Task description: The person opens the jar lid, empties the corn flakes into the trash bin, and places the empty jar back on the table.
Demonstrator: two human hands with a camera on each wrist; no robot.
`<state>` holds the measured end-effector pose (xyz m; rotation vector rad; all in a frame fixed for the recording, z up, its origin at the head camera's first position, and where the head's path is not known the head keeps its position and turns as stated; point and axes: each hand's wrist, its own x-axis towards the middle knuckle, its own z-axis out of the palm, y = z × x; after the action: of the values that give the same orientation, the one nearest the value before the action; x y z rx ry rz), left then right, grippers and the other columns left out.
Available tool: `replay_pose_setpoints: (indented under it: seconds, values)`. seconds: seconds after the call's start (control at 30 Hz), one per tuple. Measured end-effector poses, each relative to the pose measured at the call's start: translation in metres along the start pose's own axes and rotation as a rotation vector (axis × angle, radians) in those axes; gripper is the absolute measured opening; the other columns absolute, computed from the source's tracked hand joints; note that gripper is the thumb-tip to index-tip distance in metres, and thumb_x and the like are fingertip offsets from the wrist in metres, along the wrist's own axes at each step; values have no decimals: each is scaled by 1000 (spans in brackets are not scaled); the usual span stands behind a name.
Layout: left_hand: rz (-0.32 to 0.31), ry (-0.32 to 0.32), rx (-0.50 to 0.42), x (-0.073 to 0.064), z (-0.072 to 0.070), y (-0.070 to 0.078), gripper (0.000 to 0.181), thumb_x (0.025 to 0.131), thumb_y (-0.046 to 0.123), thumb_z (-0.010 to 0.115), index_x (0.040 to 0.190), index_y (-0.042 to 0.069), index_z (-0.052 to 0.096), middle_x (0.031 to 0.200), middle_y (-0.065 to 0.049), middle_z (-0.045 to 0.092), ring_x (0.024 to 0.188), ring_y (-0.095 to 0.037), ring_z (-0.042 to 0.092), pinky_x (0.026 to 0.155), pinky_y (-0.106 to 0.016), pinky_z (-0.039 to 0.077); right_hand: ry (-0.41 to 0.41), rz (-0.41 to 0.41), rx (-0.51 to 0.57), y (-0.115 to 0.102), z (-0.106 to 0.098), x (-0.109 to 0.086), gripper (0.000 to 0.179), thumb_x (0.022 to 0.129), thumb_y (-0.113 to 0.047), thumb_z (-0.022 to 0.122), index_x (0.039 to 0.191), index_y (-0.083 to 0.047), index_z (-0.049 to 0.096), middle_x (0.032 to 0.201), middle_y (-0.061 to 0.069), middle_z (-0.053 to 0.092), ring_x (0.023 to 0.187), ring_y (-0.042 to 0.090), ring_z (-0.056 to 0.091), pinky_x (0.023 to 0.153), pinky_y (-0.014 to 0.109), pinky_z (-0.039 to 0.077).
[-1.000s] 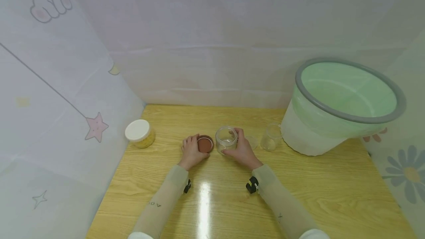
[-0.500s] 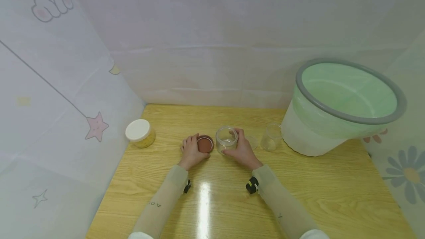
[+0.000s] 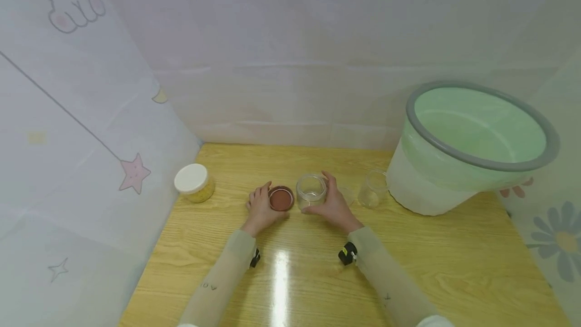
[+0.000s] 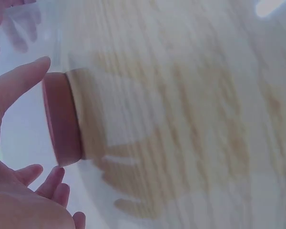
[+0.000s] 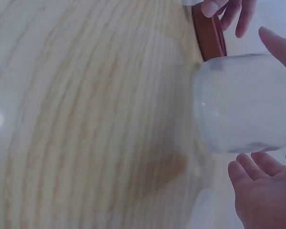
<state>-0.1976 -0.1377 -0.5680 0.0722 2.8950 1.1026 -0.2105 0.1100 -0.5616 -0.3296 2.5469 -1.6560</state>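
Observation:
A round reddish-brown lid (image 3: 281,199) lies flat on the wooden table. My left hand (image 3: 262,212) curves around its left side, thumb (image 4: 31,76) and fingers spread loosely at its edge; whether a fingertip still touches is hard to tell. Right of the lid stands a clear, lidless glass jar (image 3: 311,193), upright, with nothing visible inside. Around its right side is my right hand (image 3: 335,208). The right wrist view shows that thumb (image 5: 279,47) and the fingers (image 5: 257,169) spread apart from the jar (image 5: 248,102). Lid and jar stand close side by side.
A white-lidded tub of yellow contents (image 3: 194,183) stands at the left edge. Right of my right hand are a faint clear round item (image 3: 347,196), partly hidden, and a glass mug (image 3: 373,193). A large green-and-white bucket (image 3: 426,185) stands at the right, before the back wall cloth.
Both hands have loosened: my thumbs and fingers now spread wider around the lid and the jar. The lid and jar stay in place; the head view has shifted slightly.

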Motion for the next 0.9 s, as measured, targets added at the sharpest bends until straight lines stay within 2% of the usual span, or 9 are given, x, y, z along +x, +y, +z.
replay_pose_setpoints:
  seconds: [0.1,0.23,0.4,0.5,0.9]
  values:
    - [14,29,-30,-2,-4,0,114,66,34,99,156,5,34,141,-20,47,126,-40,36,100,-59,25,10,-29,26,-2,-4,1,127,67,-21,99,161,-20,14,156,21,36,140,37,39,112,54,34]
    - [18,57,-52,-4,-9,0,112,67,30,98,155,4,35,141,-21,47,126,-41,37,98,-60,26,20,-64,26,-10,-11,1,123,69,-18,98,161,-18,16,160,15,31,144,36,33,115,50,30]
    - [8,69,-59,-7,-17,0,109,71,29,96,156,5,33,143,-20,45,128,-41,36,100,-59,26,25,-82,-11,-21,-19,0,119,70,-25,97,160,-9,21,159,12,33,143,36,34,116,50,29]
    - [1,75,-83,-8,-23,1,107,72,29,96,156,5,34,144,-19,45,129,-41,36,102,-59,25,27,-84,-10,-27,-23,-2,117,71,-28,97,159,-9,23,159,11,34,143,35,34,116,49,28]
    - [96,157,-119,-12,-49,-1,82,76,20,93,145,2,52,132,-19,58,122,-39,50,104,-66,25,14,-116,16,-43,-31,-14,109,74,-31,95,158,-12,29,159,8,34,145,31,32,116,51,27]
